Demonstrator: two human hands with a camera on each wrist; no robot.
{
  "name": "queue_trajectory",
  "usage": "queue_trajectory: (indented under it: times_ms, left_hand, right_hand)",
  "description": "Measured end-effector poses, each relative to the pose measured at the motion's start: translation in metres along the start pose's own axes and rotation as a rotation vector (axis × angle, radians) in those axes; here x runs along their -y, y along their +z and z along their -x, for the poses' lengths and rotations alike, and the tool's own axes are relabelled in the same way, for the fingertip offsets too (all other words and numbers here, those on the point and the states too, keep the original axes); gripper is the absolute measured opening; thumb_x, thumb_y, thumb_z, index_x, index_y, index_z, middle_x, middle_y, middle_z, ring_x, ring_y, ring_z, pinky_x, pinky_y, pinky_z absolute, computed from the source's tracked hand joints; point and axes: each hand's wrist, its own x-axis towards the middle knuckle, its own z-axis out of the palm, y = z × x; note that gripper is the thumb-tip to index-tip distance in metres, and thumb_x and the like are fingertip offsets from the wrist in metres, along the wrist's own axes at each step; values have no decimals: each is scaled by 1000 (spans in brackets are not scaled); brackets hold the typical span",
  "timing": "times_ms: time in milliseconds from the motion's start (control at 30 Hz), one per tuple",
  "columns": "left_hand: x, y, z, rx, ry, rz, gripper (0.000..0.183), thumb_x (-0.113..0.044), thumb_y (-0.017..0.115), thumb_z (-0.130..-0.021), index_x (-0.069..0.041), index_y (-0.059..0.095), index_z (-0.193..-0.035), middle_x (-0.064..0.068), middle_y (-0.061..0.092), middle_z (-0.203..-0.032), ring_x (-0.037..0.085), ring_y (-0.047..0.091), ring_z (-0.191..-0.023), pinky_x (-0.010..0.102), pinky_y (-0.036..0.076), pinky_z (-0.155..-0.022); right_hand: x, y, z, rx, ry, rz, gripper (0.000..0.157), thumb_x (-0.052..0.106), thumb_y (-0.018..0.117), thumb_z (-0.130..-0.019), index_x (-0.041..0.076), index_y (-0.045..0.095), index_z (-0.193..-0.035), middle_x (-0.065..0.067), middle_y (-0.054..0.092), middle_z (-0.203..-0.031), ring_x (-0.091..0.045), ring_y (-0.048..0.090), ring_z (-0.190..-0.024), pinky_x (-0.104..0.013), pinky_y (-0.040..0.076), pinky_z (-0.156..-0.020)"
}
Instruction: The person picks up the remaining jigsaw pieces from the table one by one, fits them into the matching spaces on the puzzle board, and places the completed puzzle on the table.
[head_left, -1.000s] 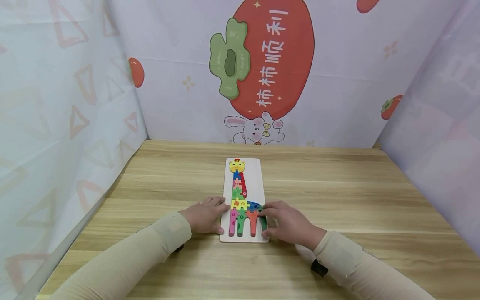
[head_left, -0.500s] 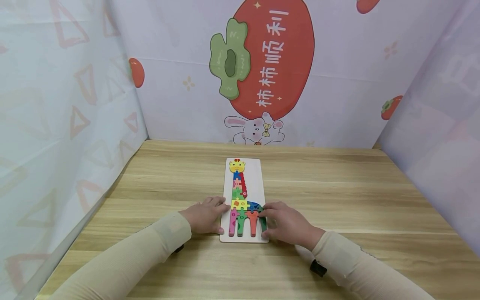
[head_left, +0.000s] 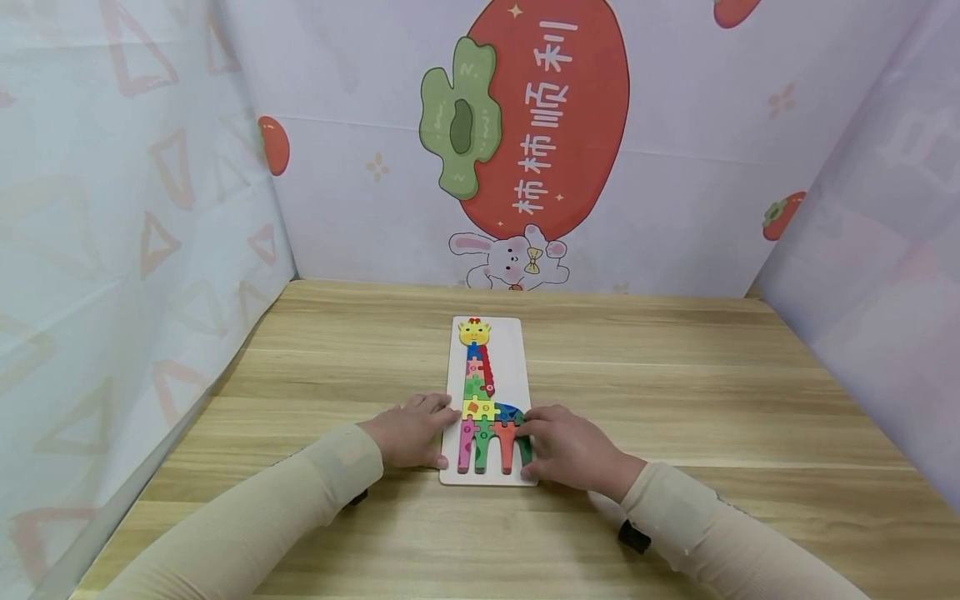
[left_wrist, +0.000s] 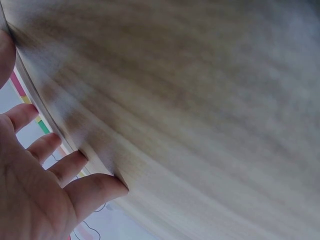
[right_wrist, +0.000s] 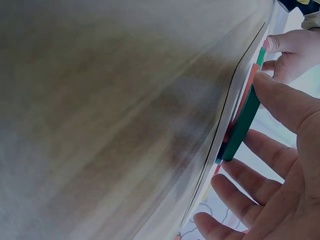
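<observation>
In the head view a giraffe jigsaw puzzle lies on a pale wooden board [head_left: 508,350], its head at the far end and coloured, numbered pieces below. My right hand [head_left: 573,450] pinches the dark green leg piece [right_wrist: 242,122] between thumb and fingers at the board's right side. In the right wrist view that piece stands a little proud of the orange leg piece [right_wrist: 247,90] beside it. My left hand [head_left: 411,432] rests at the board's left edge with fingers spread. Its fingertips [left_wrist: 117,186] reach the edge in the left wrist view.
The board lies on a wood-grain table [head_left: 637,358]. Printed cloth walls stand around it, the back one [head_left: 360,208] carrying a large red persimmon picture [head_left: 577,108]. Dark wrist devices are partly visible under both sleeves.
My right hand has shifted very slightly left with the dark green leg piece, which sits closer against the orange leg. My left hand and the board have stayed put.
</observation>
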Motion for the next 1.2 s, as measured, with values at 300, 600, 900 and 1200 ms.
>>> queue_trajectory:
  times_ms: [300,600,900,1200]
  left_hand:
    - [0,0,0,0,2,2,73,-53,60,-75,-24,36,-138,3,25,-144,27,23,-130,54,31,-98]
    - [2,2,-2,-8,3,-1,73,-53,61,-75,-25,37,-137,3,26,-143,27,25,-130,55,31,-97]
    - [4,4,-4,-7,10,-5,74,-55,59,-74,-25,37,-137,4,26,-144,27,26,-129,53,32,-97]
    - [4,3,-4,-4,7,-6,74,-55,60,-74,-25,36,-138,4,26,-144,27,25,-129,54,32,-97]
  right_hand:
    - [0,1,0,-3,0,-3,53,46,73,-68,20,64,-112,-4,52,-122,-23,44,-113,-41,42,-91]
    - [1,2,-1,3,11,-5,52,45,74,-68,19,64,-113,-3,52,-122,-23,44,-113,-42,43,-90]
    - [3,0,-1,5,10,6,52,45,74,-68,19,64,-113,-3,53,-122,-23,44,-114,-42,42,-91]
    - [3,0,-1,7,-10,26,53,45,73,-69,19,63,-114,-3,54,-122,-23,44,-115,-43,41,-91]
